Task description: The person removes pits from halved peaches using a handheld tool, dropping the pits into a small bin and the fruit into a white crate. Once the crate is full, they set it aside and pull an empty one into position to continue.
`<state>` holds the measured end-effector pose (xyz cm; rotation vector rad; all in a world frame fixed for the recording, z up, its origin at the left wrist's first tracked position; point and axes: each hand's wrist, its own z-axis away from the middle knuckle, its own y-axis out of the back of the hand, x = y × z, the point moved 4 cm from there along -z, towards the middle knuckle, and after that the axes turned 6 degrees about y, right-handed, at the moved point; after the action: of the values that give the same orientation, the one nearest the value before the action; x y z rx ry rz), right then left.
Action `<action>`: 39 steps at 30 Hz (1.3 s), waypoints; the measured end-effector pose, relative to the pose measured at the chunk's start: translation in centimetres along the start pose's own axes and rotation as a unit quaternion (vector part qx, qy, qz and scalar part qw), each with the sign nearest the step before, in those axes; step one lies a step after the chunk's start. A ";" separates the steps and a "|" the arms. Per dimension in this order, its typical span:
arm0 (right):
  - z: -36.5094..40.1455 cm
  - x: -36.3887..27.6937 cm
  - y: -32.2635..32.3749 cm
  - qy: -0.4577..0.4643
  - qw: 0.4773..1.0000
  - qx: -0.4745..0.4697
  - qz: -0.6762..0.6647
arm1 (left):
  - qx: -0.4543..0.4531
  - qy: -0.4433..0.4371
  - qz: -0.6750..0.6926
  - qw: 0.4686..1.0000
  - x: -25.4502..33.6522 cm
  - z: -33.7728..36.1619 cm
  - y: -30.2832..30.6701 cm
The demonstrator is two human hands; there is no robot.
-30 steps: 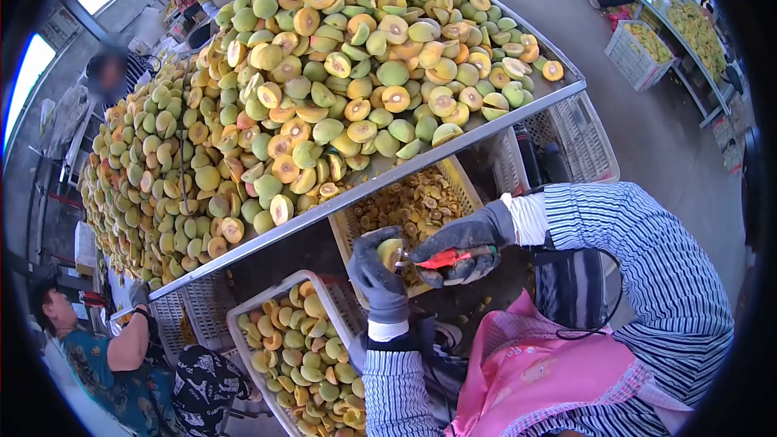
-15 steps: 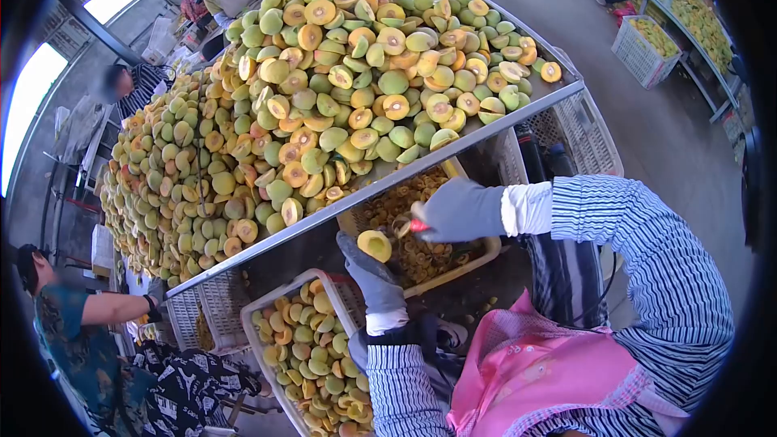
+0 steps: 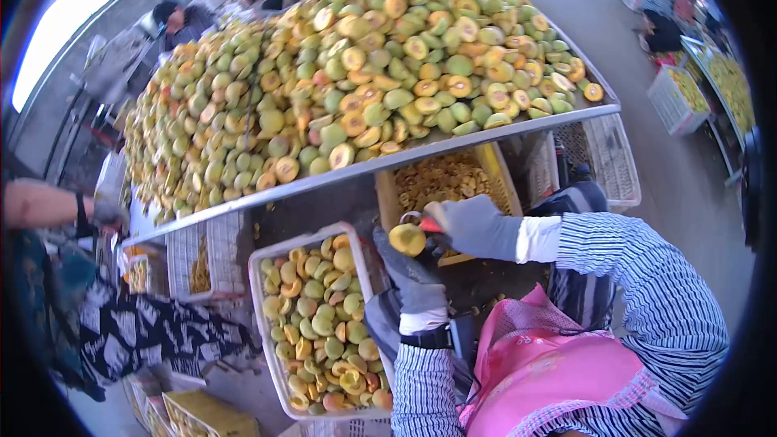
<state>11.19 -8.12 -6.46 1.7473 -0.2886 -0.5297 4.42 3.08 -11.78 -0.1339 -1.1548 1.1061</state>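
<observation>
My left hand point(image 3: 414, 282), in a grey glove, grips a yellow-green peach half point(image 3: 406, 240) at its fingertips. A red-handled pitting tool point(image 3: 432, 226) with a curved metal end is in my gloved right hand point(image 3: 483, 228). The metal end is at the top of the peach half; whether it cuts into the flesh cannot be made out. Both hands are over the near side of a yellow crate point(image 3: 385, 201) holding brown pits and scraps. To the left, a white crate point(image 3: 261, 307) contains many peach halves.
A large heap of halved peaches point(image 3: 356, 57) covers a metal-edged table point(image 3: 388, 163) ahead. White crates point(image 3: 611, 154) stand beneath its right end. At left is a co-worker's arm point(image 3: 40, 205); other people sit farther back. Another peach-laden table point(image 3: 724, 85) is at far right.
The view has shifted, with the table and crates sitting differently in frame. My left hand has turned the peach half, and the tool's metal end now meets it. The co-worker's arm has shifted.
</observation>
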 end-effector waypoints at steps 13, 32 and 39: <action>-1.3 -4.6 -0.9 0.027 0.995 -0.079 0.049 | -0.036 0.072 0.207 0.975 -1.0 0.9 5.0; 4.6 7.6 -4.0 -0.206 0.974 -0.087 -0.019 | 0.184 -0.318 -0.032 0.929 14.6 9.1 13.8; 2.6 6.7 -3.6 -0.170 0.981 -0.068 -0.064 | 0.483 -0.204 -0.520 0.675 19.3 11.7 41.2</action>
<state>15.40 -12.56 -11.64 1.5443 -0.3720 -0.9242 -31.01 33.18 -18.25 1.5105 -0.6421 0.5348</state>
